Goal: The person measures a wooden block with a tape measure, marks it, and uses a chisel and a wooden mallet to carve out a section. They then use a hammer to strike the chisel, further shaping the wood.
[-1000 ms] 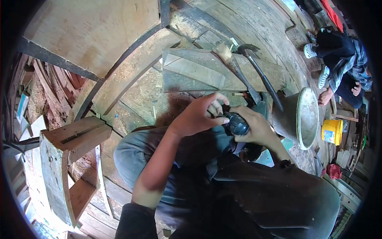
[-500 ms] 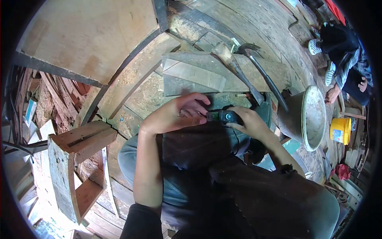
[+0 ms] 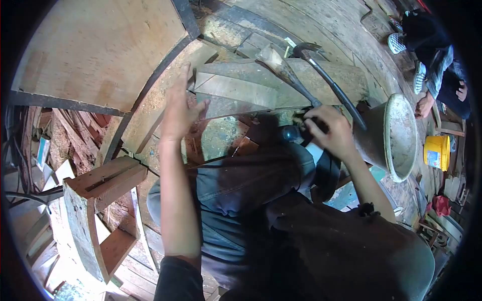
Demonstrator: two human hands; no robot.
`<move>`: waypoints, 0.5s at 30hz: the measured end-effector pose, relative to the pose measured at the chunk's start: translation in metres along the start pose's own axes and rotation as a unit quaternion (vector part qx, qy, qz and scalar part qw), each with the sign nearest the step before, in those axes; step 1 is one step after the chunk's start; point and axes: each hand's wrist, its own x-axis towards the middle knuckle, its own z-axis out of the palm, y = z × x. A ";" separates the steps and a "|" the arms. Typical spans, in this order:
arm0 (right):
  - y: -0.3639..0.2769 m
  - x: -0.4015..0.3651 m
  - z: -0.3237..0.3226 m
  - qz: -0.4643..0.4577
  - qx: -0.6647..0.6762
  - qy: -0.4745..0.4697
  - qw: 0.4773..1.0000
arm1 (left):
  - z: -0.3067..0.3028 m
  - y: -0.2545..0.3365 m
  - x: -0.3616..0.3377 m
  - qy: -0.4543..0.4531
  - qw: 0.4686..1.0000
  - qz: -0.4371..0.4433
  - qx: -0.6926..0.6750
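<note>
weathered grey plank floor (image 3: 326, 30) across the upper view, with pale sawdust (image 3: 223, 30) between the boards. at upper left, a broad tan plywood panel with a dark edge (image 3: 100, 50); below, a rough brown wooden frame with open gaps (image 3: 80, 226), well apart from both hands.

nearest to the bare right hand (image 3: 329, 130), and far from the left: a dark, glossy, rounded object (image 3: 289, 133), just off the fingertips to the left, beside the knee of dark worn trousers (image 3: 251, 180). mostly in shadow, so long axis unreadable and contact with the fingers unclear. right fingers bent in a loose curl, back of the hand facing up; cannot tell whether empty or closed around something.

above the same hand, a long tool with a worn wooden handle and a narrow grey end (image 3: 292, 80), slanting from upper left down to lower right, grey end next to the fingers. alongside, a dark claw hammer with a slim black handle (image 3: 335, 90), on a similar slant, handle tip between the right hand and a grey tapered bucket (image 3: 375, 138).

bare left hand (image 3: 178, 108) spread wide, holding nothing visible, near the left end of a long grey board (image 3: 305, 72) bearing a paler flat strip of wood (image 3: 236, 92).
</note>
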 end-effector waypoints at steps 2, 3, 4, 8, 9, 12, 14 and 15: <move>0.018 0.006 -0.008 -0.011 -0.087 0.069 0.994 | 0.004 0.006 -0.001 0.001 1.000 0.021 0.012; 0.025 0.006 -0.009 0.052 -0.069 0.056 0.995 | 0.007 0.010 -0.001 0.002 0.999 0.042 0.018; 0.031 0.008 -0.009 0.030 -0.097 0.069 0.992 | 0.008 0.014 -0.001 0.008 0.999 0.027 0.044; 0.037 0.027 -0.007 0.038 -0.081 0.079 0.993 | -0.005 0.014 0.000 -0.003 1.000 0.004 -0.021; 0.035 0.038 -0.005 0.065 -0.047 0.080 0.994 | -0.011 0.016 -0.003 0.004 1.000 0.000 -0.015; 0.031 0.072 0.009 0.020 -0.039 0.077 0.996 | -0.024 0.028 -0.010 -0.004 0.980 0.012 -0.196; 0.032 0.088 0.024 0.030 -0.027 0.052 0.998 | -0.029 0.043 -0.015 0.025 0.969 0.032 -0.244; 0.033 0.090 0.031 0.027 -0.025 0.054 0.998 | -0.030 0.051 -0.017 0.052 0.953 0.050 -0.295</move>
